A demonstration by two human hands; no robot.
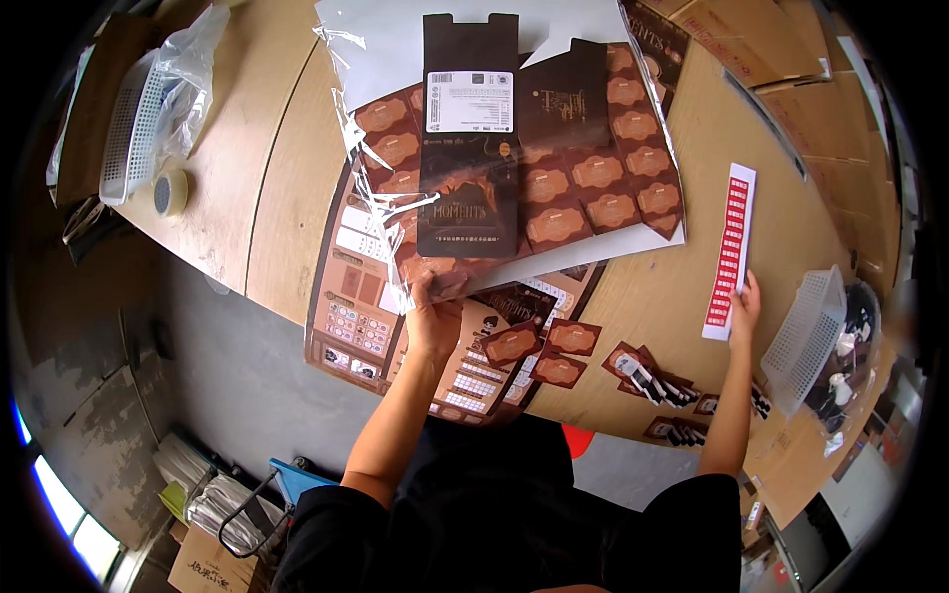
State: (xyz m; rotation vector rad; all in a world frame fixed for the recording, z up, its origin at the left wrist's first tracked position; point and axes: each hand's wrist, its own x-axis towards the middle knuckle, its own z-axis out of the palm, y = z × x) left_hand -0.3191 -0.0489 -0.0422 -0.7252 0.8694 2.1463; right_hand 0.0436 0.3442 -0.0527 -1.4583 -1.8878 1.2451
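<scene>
The left hand (pixel 433 321) holds up a wrapped pack of brown cards (pixel 514 163). The right hand (pixel 743 308) holds a red sticker strip (pixel 730 252), none stuck on yet.

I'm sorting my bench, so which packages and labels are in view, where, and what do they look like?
Flat dark carton, top centre on the printed sheets: brown-black, white label.
Sticker strip, in the right hand: long, white with red rectangles.
Printed sheets, held by the left hand: brown, orange badges.
</scene>
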